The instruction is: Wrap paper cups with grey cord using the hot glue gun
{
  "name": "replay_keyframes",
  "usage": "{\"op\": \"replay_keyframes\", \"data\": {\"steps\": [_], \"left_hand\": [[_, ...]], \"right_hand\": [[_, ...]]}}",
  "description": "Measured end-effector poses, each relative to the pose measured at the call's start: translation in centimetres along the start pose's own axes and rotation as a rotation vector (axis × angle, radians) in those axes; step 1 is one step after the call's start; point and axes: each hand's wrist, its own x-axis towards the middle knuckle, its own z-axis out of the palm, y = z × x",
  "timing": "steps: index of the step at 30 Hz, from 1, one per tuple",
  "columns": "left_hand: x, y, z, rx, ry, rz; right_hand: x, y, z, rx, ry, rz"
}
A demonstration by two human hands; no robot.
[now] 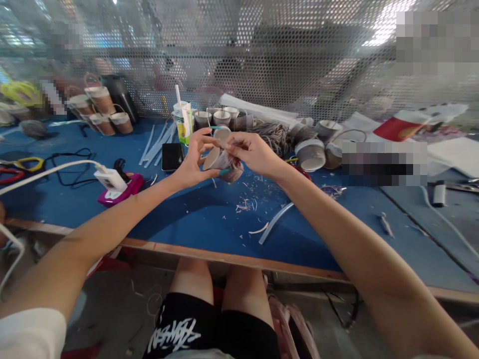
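Above the blue table (194, 219) my left hand (194, 158) grips a small paper cup (221, 162) by its rim and side, tilted with the mouth toward me. My right hand (251, 152) is closed on the cup's other side, fingers pinched at its rim next to a thin teal tool (224, 171) that sticks out below. Whether the right hand holds the tool or only the cup I cannot tell. Both hands meet at the cup, raised a little over the table.
Behind the hands stand a juice carton with straw (182, 119), several small cups (220, 117), a bundle of grey cord (275, 133) and a black phone (172, 156). A pink power strip with white plug (116, 185) lies left. White strips (275, 222) and scraps lie in front. A mesh screen (262, 60) backs the table.
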Motion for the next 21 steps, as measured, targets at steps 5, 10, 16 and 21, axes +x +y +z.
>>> {"op": "replay_keyframes", "data": {"steps": [5,10,16,21], "left_hand": [[-0.1,-0.5,-0.1,0.035,-0.014,0.056],[-0.1,0.0,0.4,-0.034,0.015,0.058],[0.2,0.8,1.0,-0.173,0.091,-0.049],[0.5,1.1,1.0,-0.163,0.097,-0.041]], "right_hand": [[0.0,-0.2,0.2,-0.008,0.016,-0.02],[0.0,-0.5,0.2,-0.004,0.005,0.007],[-0.1,-1.1,0.1,0.044,0.037,0.078],[-0.2,-1.9,-0.2,0.054,0.171,0.108]]}}
